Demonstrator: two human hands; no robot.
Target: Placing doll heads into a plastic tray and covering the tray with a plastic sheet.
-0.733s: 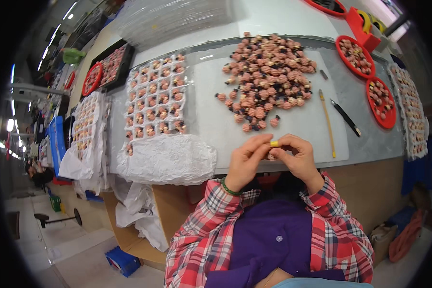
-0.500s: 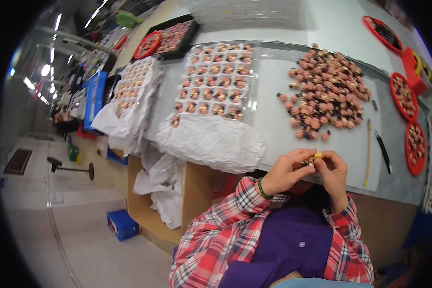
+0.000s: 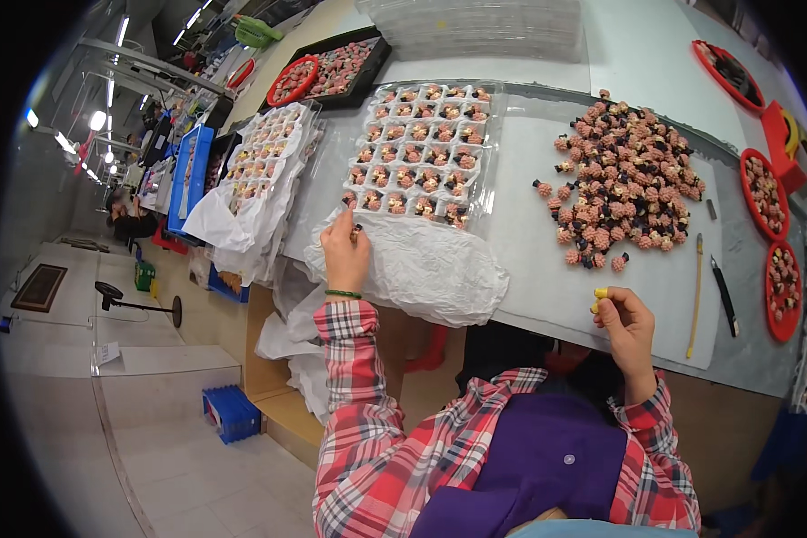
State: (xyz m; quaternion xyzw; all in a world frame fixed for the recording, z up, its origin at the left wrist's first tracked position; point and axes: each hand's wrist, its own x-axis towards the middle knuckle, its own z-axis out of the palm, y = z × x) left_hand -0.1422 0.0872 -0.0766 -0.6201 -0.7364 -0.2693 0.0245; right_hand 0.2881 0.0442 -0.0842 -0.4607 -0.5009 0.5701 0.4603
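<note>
Long pale worktop (image 3: 547,260) ran across the view, its front edge close to the person's body. On it, left of centre, sat a clear plastic tray (image 3: 421,152) with a grid of pockets, each holding a small pink-and-dark piece. White crumpled wrapping paper (image 3: 430,264) lay against the tray's near edge and hung over the worktop front. Right of the tray, a loose pile of pink pieces (image 3: 623,188) was spread on the worktop, well apart from the tray. Further left a second filled tray (image 3: 264,161) rested on more white paper. Red round dishes (image 3: 785,291) with pieces sat at the far right edge. A thin yellow stick (image 3: 693,296) and a dark pen-like tool (image 3: 724,296) lay side by side right of the pile.

Left hand (image 3: 345,251) reached to the tray's near left corner, fingers pinched on one small dark piece (image 3: 357,231) just at the tray edge, above the paper. Green bangle (image 3: 342,293) on that wrist.

Right hand (image 3: 626,327) was at the worktop's near edge, below the pile, fingers curled, thumb and forefinger gripping a small yellow object (image 3: 600,294); too small to tell what it was.
</note>
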